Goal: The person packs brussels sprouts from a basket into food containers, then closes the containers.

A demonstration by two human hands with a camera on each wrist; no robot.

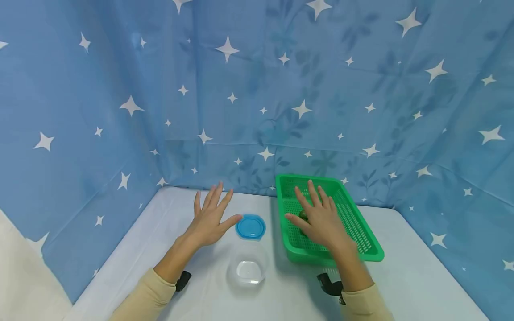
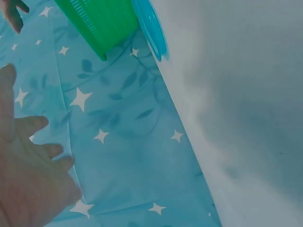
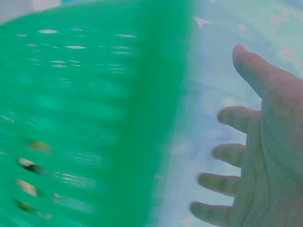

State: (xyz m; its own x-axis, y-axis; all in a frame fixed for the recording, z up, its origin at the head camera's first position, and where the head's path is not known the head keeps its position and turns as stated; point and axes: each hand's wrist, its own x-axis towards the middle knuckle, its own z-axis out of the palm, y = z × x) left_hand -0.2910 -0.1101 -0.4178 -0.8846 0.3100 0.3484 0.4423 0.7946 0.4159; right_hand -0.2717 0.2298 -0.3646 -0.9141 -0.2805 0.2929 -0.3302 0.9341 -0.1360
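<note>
Beige sleeves [image 1: 138,296] lead to the left hand [image 1: 209,221] and right hand [image 1: 322,221], fingers splayed — each grip spread wide, holding nothing. Between the forearms sits a clear, rounded plastic container [image 1: 249,270], with a flat blue lid [image 1: 250,228] just beyond it. Right of these stands a slotted green plastic basket [image 1: 301,257]; inside, a dark green item [image 1: 303,216] shows partly behind the right hand. White cloth covers the desk [image 1: 209,292] — star-printed blue fabric [image 1: 249,133] hangs around it.

Clear plastic tub [image 1: 249,270]: upright, uncovered | blue lid [image 1: 250,227]: flat, just beyond tub | green perforated basket [image 1: 350,216]: upright, right of both | dark green item [image 1: 303,216]: inside basket, partly hidden
</note>
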